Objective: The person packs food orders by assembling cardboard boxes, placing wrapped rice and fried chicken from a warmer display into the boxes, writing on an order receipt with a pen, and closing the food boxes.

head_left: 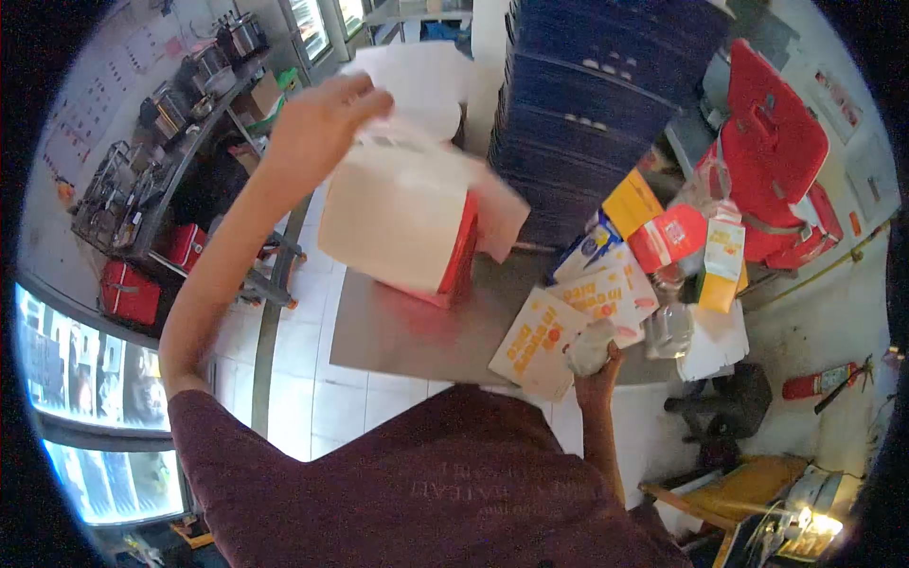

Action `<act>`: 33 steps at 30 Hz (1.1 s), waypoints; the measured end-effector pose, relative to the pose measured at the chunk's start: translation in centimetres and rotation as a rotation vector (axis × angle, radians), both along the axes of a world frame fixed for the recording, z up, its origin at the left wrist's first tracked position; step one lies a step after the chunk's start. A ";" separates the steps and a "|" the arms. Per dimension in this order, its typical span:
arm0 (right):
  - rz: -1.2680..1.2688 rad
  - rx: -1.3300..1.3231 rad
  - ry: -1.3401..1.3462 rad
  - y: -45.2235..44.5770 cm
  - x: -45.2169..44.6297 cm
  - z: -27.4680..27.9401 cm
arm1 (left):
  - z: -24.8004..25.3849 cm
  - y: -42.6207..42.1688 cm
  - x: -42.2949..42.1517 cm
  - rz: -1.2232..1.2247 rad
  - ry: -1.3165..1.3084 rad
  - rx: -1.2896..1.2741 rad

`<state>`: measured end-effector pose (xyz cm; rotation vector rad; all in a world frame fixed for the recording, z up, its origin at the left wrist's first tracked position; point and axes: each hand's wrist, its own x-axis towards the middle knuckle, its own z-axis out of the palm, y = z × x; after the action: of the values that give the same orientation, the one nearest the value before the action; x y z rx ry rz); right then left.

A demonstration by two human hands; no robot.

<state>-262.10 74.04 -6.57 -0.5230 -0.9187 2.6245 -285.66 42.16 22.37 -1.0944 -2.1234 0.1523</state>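
Note:
My left hand [327, 118] is raised at the top edge of a cream and red carton box [398, 208], its fingers curled round the handle-like strip there. Motion smears this hand and the box's upper flaps. The box leans above the steel table [369, 341], its red side facing right. Low on the right, my right hand [597, 372] is closed on a small translucent plastic cup [589, 348]. Under the cup lie white printed cartons [535, 343] with orange lettering, lying flat and overlapping.
Dark blue stacked crates [578, 123] rise behind the table. A red bag [772, 161] stands open at right, near yellow and red cartons [668, 237] and a clear container [668, 331]. Shelves of pots [170, 114] line the left; a fire extinguisher [814, 383] is at right.

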 end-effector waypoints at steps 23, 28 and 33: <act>1.049 1.684 -0.012 5.4 7.2 12.8 | -2.3 23.0 15.7 -0.481 -1.344 -0.186; 0.957 1.040 -0.293 11.1 13.3 8.6 | -7.0 18.8 19.9 -0.001 -1.399 0.085; 0.859 1.187 -0.362 12.7 14.2 10.2 | -18.1 21.9 27.3 0.286 -2.660 0.730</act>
<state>-247.93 86.75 3.64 -0.2699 -2.9772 1.8973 -258.41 64.03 4.27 0.2480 -3.1042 -3.1755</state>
